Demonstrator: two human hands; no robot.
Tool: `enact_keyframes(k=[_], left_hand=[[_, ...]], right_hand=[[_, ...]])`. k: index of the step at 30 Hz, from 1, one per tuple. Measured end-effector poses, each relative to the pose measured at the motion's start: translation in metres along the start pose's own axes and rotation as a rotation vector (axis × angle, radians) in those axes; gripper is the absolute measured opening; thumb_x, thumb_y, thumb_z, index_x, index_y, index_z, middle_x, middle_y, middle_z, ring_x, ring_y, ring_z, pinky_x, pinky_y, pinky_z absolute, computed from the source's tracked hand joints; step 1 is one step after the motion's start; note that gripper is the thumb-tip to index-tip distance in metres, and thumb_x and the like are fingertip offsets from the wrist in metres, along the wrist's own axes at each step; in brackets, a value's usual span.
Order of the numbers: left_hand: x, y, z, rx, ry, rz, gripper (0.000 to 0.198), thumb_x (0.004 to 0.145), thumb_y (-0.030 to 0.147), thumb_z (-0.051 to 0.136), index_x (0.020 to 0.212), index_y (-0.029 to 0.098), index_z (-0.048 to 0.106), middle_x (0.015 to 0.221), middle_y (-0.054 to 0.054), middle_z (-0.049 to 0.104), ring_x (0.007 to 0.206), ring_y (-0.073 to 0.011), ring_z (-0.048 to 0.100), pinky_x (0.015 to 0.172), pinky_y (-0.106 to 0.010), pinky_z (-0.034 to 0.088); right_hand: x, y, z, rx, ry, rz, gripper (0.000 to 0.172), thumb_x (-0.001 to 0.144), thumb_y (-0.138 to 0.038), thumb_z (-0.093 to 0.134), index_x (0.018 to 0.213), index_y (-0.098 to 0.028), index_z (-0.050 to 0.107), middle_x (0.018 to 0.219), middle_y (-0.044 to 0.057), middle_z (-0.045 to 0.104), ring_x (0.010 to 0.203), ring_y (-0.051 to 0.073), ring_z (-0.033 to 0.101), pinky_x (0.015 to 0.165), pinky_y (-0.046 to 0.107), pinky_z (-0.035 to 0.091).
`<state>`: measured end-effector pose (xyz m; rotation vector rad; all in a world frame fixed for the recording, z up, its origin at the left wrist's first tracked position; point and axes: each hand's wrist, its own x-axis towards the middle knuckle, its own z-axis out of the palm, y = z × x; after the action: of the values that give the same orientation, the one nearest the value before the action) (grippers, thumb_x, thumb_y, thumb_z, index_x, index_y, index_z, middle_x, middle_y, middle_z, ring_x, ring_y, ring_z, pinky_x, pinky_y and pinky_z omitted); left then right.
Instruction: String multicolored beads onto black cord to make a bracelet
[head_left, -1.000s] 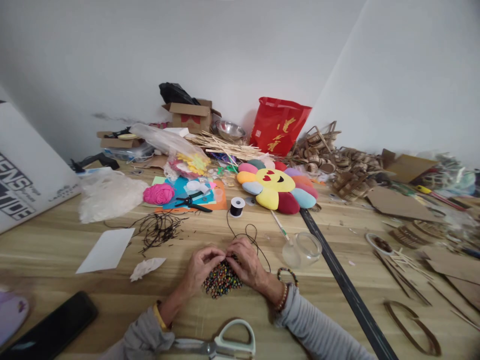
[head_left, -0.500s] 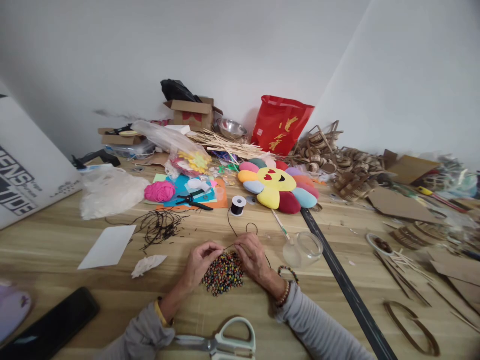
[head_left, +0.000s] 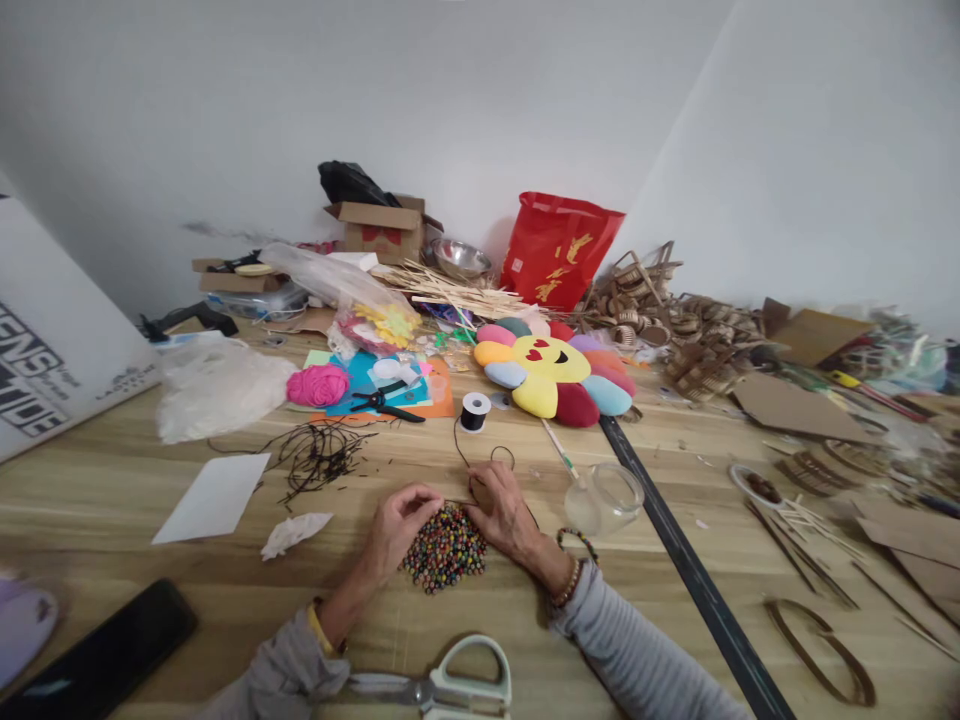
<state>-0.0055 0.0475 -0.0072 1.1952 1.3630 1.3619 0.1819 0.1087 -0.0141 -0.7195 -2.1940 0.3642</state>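
Left hand [head_left: 401, 520] pinching, thumb to fingertips, over the far left edge of the bead pile [head_left: 446, 550]; right hand [head_left: 504, 505] gripping black cord [head_left: 457, 448] across from it. A thin dark length is spanning the gap, its left end seemingly going into the left pinch; fingertips are too small to read further.

Wood-grain worktop [head_left: 240, 590] is carrying everything. White printed box [head_left: 67, 350] is standing at far left. Red bag [head_left: 559, 250] is leaning near the wall; flower cushion [head_left: 551, 360], multicoloured petals, is lying in front of it. Dark phone [head_left: 105, 655] is resting at lower left. Pale-handled scissors [head_left: 429, 692] are lying between the forearms, nearer the wearer than the beads. Glass jar [head_left: 600, 500] is sitting beyond the right wrist. Bead pile is spreading low between the hands, directly on the wood. Beaded ring [head_left: 579, 533] is lying just beside the right forearm. Spool [head_left: 475, 412] is standing beyond the hands, cord trailing toward the right one and looping beside it. Single beads are showing red, yellow, green and dark.
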Motion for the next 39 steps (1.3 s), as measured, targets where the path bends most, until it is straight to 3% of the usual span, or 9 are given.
enact_keyframes(k=[5, 8, 10, 13, 25, 33, 39], left_hand=[[-0.002, -0.002, 0.001, 0.058, -0.048, 0.052, 0.016, 0.071, 0.030, 0.065, 0.070, 0.015, 0.069, 0.069, -0.003, 0.068, 0.069, -0.0172, 0.062, 0.068, -0.026, 0.048], [-0.002, -0.003, 0.002, 0.093, -0.068, 0.073, 0.015, 0.071, 0.029, 0.064, 0.070, 0.015, 0.070, 0.071, -0.004, 0.069, 0.071, -0.0177, 0.063, 0.070, -0.026, 0.049], [-0.002, -0.004, 0.002, 0.118, -0.074, 0.078, 0.015, 0.071, 0.028, 0.063, 0.070, 0.015, 0.070, 0.070, -0.004, 0.070, 0.070, -0.0175, 0.063, 0.069, -0.026, 0.049], [-0.002, -0.005, 0.002, 0.142, -0.076, 0.082, 0.015, 0.072, 0.028, 0.063, 0.069, 0.015, 0.070, 0.070, -0.004, 0.070, 0.069, -0.0174, 0.063, 0.068, -0.026, 0.049], [-0.002, 0.000, 0.004, 0.145, -0.083, 0.091, 0.015, 0.071, 0.028, 0.063, 0.068, 0.015, 0.070, 0.069, -0.004, 0.070, 0.067, -0.0173, 0.063, 0.066, -0.026, 0.050], [-0.002, -0.002, 0.001, 0.157, -0.099, 0.090, 0.013, 0.072, 0.027, 0.064, 0.069, 0.016, 0.070, 0.070, -0.004, 0.071, 0.067, -0.0171, 0.064, 0.066, -0.025, 0.051], [0.000, -0.002, -0.001, 0.130, -0.053, 0.052, 0.018, 0.071, 0.032, 0.066, 0.076, 0.015, 0.072, 0.077, -0.006, 0.074, 0.074, -0.0197, 0.067, 0.072, -0.028, 0.054]], right_hand=[[0.003, -0.013, -0.007, 0.070, -0.009, -0.167, 0.032, 0.088, -0.031, 0.061, 0.115, -0.018, 0.051, 0.103, 0.011, 0.058, 0.098, 0.024, 0.053, 0.085, 0.040, 0.047], [0.003, -0.015, -0.007, 0.078, -0.021, -0.227, 0.018, 0.092, -0.028, 0.055, 0.108, -0.019, 0.054, 0.094, 0.009, 0.061, 0.091, 0.022, 0.054, 0.082, 0.039, 0.047], [0.002, -0.014, -0.006, 0.059, -0.039, -0.223, 0.010, 0.095, -0.023, 0.050, 0.100, -0.019, 0.057, 0.086, 0.007, 0.062, 0.084, 0.020, 0.055, 0.078, 0.037, 0.048], [0.001, -0.013, -0.005, 0.027, -0.065, -0.216, 0.013, 0.096, -0.021, 0.047, 0.093, -0.019, 0.059, 0.083, 0.007, 0.062, 0.081, 0.019, 0.055, 0.075, 0.035, 0.048], [0.002, -0.012, -0.003, 0.036, -0.088, -0.219, 0.015, 0.096, -0.022, 0.045, 0.097, -0.017, 0.060, 0.088, 0.009, 0.065, 0.083, 0.019, 0.058, 0.074, 0.033, 0.050], [0.001, -0.013, -0.002, 0.048, -0.117, -0.182, 0.021, 0.099, -0.024, 0.039, 0.094, -0.017, 0.058, 0.082, 0.006, 0.063, 0.072, 0.015, 0.057, 0.065, 0.027, 0.049], [0.001, -0.012, -0.003, 0.007, -0.128, -0.152, 0.025, 0.100, -0.024, 0.036, 0.092, -0.017, 0.059, 0.082, 0.007, 0.060, 0.074, 0.016, 0.055, 0.067, 0.028, 0.047]])
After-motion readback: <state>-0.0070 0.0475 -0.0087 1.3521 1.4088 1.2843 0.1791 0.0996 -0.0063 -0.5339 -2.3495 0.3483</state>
